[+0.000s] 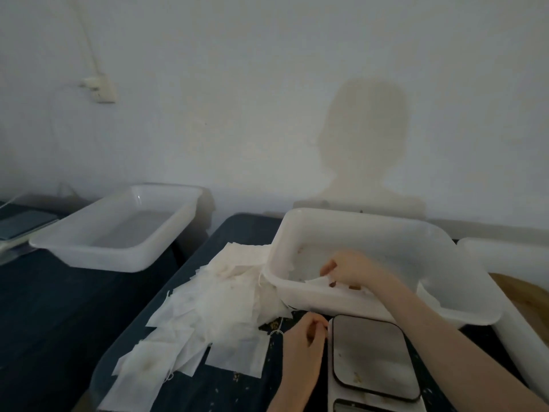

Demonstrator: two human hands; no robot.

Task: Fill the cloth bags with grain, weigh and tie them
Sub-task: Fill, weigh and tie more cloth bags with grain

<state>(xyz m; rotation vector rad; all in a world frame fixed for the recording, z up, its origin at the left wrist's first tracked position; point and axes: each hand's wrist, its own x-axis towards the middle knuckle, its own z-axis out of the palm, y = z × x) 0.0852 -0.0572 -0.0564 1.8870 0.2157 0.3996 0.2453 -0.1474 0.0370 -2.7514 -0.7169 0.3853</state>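
Bags [214, 304] of white cloth lie in a loose overlapping heap at lower centre of the frame, on a dark blue counter [59, 316]; they are too many and too overlapped to count. One flat bag [237, 353] lies at the heap's lower right edge, just left of the left hand [303, 337]. That hand's fingers are curled, with thumb and fingertips together just beside the scale [374, 356]; whether they pinch anything cannot be told. The right hand [350, 267] reaches into the near tub [386, 233], right of centre, and pinches a white bag [318, 281] inside it. The right forearm crosses the tub's front rim and covers part of its interior. Loose grains [269, 324] lie scattered on the counter between heap and scale, and a few specks rest on the scale's grey platform. Three white tubs show: the near one, an empty-looking one [118, 230] at left centre, well apart from the heap, and a third [505, 263] cut off by the right edge, touching or just beside the near tub. A wall socket [99, 89] sits at upper left. A shadow of a head and shoulders [365, 144] falls on the wall above the near tub.
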